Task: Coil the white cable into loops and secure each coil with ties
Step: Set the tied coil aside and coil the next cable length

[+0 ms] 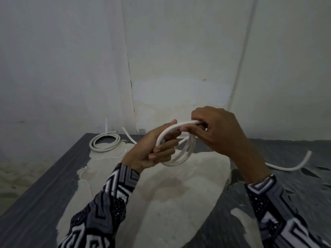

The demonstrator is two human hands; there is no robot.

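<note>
I hold a small coil of white cable (184, 153) above the table, several loops hanging together. My left hand (152, 149) grips the loops on their left side, fingers curled round them. My right hand (215, 129) pinches the top strand of the cable at the upper right of the coil. A finished coil (105, 142) with a white tie (106, 127) sticking up lies at the far left of the table. A loose piece of white cable (290, 167) curves across the table at the right. Another loose piece (129, 136) lies behind my left hand.
The dark grey table (44, 194) has a large worn pale patch in its middle. A thin white cord (86, 176) lies on its left part. White walls stand close behind, with the table's back edge against them.
</note>
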